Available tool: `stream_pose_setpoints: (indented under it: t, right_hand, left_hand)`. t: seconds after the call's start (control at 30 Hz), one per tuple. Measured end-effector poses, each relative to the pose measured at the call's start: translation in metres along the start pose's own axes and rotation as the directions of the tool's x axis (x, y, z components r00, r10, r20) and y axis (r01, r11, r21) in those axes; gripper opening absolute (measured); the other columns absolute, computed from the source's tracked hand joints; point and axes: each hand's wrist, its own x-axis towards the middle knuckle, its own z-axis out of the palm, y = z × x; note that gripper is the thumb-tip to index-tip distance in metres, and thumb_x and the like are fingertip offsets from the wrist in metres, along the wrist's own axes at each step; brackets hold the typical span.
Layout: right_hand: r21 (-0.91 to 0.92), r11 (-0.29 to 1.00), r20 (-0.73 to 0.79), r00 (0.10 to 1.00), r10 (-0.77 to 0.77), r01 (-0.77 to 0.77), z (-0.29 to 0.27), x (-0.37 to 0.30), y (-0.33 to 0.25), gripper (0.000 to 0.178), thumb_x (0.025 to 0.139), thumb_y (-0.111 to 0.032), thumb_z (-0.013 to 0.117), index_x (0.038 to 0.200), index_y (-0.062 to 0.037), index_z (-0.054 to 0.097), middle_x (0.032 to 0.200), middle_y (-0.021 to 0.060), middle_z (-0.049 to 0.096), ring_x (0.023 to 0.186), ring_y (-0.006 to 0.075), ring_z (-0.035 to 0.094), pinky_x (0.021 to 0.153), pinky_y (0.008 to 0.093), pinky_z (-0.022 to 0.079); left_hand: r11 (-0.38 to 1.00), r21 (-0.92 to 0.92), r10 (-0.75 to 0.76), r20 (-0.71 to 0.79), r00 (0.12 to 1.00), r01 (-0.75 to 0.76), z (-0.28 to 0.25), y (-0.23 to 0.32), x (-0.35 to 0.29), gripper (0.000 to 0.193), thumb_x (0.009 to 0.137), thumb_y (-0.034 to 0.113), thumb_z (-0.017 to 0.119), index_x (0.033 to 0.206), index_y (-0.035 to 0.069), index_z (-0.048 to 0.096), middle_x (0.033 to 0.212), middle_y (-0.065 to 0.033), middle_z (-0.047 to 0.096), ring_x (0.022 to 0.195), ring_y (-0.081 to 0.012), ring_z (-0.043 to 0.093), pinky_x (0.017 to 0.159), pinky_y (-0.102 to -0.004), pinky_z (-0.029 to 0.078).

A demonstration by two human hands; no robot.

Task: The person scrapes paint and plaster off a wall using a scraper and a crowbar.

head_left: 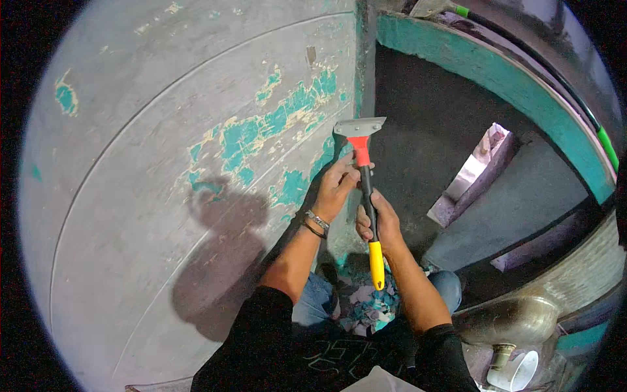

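A long-handled scraper (367,189) is held in front of me, with a wide metal blade, a red neck, a black shaft and a yellow end. My right hand (385,225) wraps round the lower part of the black shaft. Higher up, my left hand (339,183) has its fingers closed on the shaft just below the red neck. The blade is at the top, close to the right edge of the grey wall (130,215). That wall has patches where the coating is gone and turquoise paint (241,140) shows, with pale ragged edges.
Flakes of peeled coating (375,300) lie in a heap between my knees. To the right is a dark recess with a bright angled strip (470,166) and a turquoise ledge (496,78). A black pole (535,59) rests above it. A metal basin (509,320) sits low right.
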Motion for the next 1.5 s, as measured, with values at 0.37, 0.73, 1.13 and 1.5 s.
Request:
stream_pose_setpoints:
  t: [0.37,0.73,1.13,1.5]
  right_hand:
    - [-0.329,0.924,-0.072,0.971,-0.23,0.195,-0.008,0.018,-0.01,0.044,0.093,-0.025,0.048,0.13,-0.0047,0.037,0.072,0.0014,0.052,0.049,0.0072,0.046,0.044,0.0203,0.04]
    - [-0.668,0.73,-0.164,0.927,-0.337,0.147,-0.017,0.015,-0.012,0.037,0.089,-0.014,0.055,0.122,-0.0046,0.043,0.073,0.0009,0.051,0.06,0.0064,0.048,0.052,0.0225,0.04]
    - [-0.67,0.726,-0.195,0.908,-0.372,0.154,-0.006,0.032,0.015,0.043,0.088,-0.012,0.053,0.128,-0.0036,0.04,0.077,0.0036,0.054,0.059,0.0083,0.047,0.054,0.0247,0.042]
    - [-0.587,0.8,-0.182,0.942,-0.281,0.125,0.004,0.023,0.001,0.043,0.091,-0.015,0.051,0.13,-0.0042,0.037,0.076,0.0048,0.053,0.049,0.0086,0.049,0.043,0.0243,0.039]
  left_hand:
    - [0.98,-0.19,-0.067,-0.057,0.996,0.055,0.018,0.016,0.03,0.057,0.09,0.026,0.056,0.133,-0.004,0.035,0.117,-0.0159,0.056,0.102,-0.0201,0.057,0.091,-0.0326,0.044]
    - [0.995,-0.067,-0.073,-0.061,0.995,0.068,0.026,-0.008,0.025,0.049,0.09,0.022,0.054,0.13,-0.003,0.039,0.113,-0.0132,0.058,0.099,-0.0188,0.057,0.09,-0.0321,0.044]
    - [0.997,-0.056,-0.057,-0.113,0.992,0.051,0.011,-0.004,0.018,0.042,0.093,0.024,0.049,0.124,-0.003,0.044,0.108,-0.0128,0.059,0.097,-0.0186,0.057,0.088,-0.0309,0.045]
    - [0.986,-0.148,-0.101,-0.142,0.985,0.08,0.013,-0.002,0.018,0.042,0.092,0.025,0.05,0.123,-0.003,0.046,0.104,-0.0128,0.06,0.093,-0.019,0.06,0.085,-0.0312,0.047]
